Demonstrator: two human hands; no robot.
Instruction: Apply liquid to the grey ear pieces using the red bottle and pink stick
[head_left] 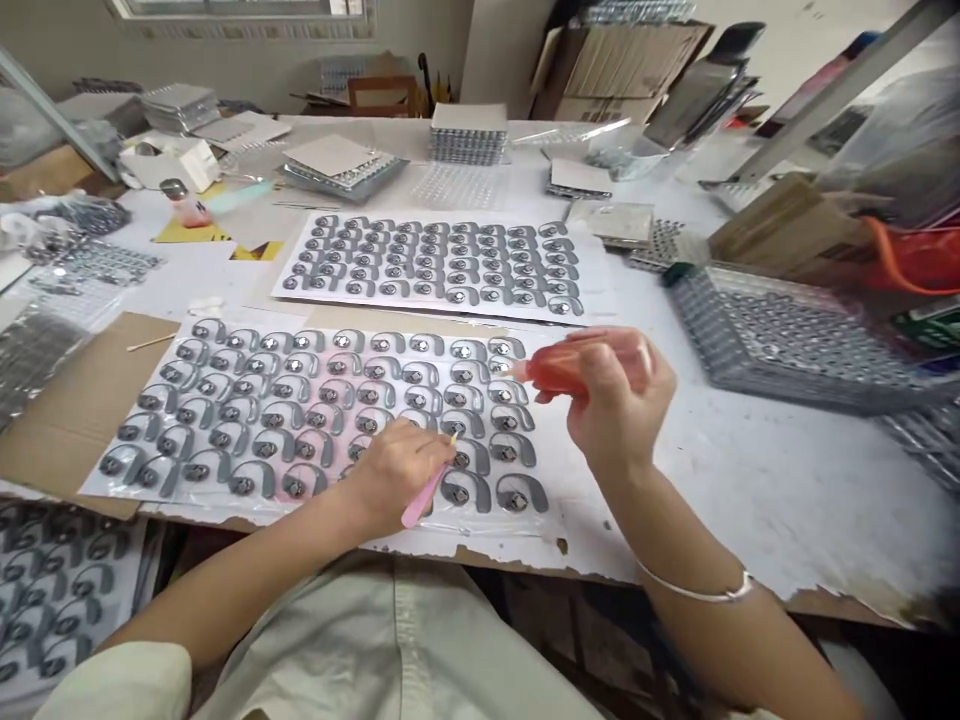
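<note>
Left hand [394, 470] pinches a pink stick [424, 497], its tip on a grey ear-hook part [463, 490] in the near sheet [330, 415]. Right hand [619, 400] grips a reddish squeeze bottle [577, 368], nozzle over the sheet's right columns. Pink-tinted middle pieces appear treated; grey right-hand and left-hand pieces seemingly remain. The far sheet [442, 262] shows no tint.

A worker in a pale cream, short-sleeved cotton shirt [390, 650], both forearms bare, wears a thin silver metal bangle [701, 592] on the right wrist, near the table's front edge.
</note>
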